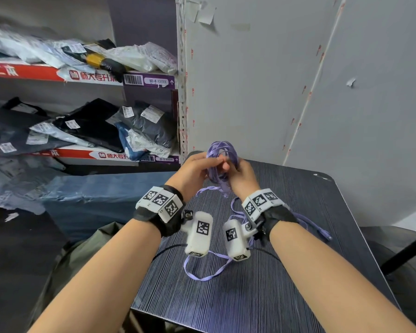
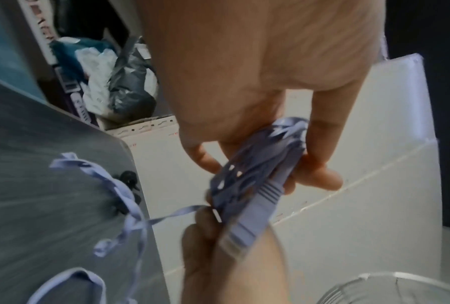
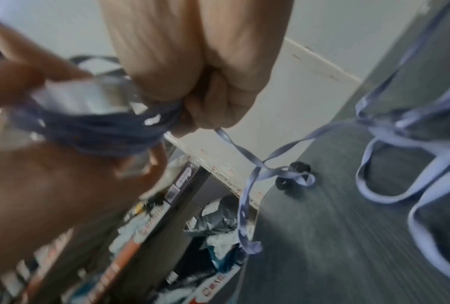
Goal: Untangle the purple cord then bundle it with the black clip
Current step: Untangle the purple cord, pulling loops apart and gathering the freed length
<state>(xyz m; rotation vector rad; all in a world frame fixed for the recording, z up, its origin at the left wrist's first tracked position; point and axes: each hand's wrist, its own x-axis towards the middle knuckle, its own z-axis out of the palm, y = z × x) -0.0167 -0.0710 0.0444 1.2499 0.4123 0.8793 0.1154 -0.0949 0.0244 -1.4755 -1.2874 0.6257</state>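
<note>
The purple cord point(image 1: 222, 155) is a flat cable, partly wound into a coil that both hands hold above the table's far left corner. My left hand point(image 1: 215, 162) pinches the coil point(image 2: 257, 164) between thumb and fingers. My right hand point(image 1: 233, 170) is curled round the coil's other side point(image 3: 109, 131). A ridged purple plug point(image 2: 260, 197) lies against the coil. Loose cord point(image 1: 202, 272) trails from the coil over the table in loops. The black clip point(image 2: 128, 179) lies on the table near its far corner, under a strand of cord point(image 3: 296, 170). The hands hide it in the head view.
The dark striped table point(image 1: 286, 296) stands against a grey wall panel point(image 1: 250, 92). To the left are shelves point(image 1: 82, 155) piled with parcels in plastic bags. A blue-grey bundle point(image 1: 94, 195) lies on the floor beside the table.
</note>
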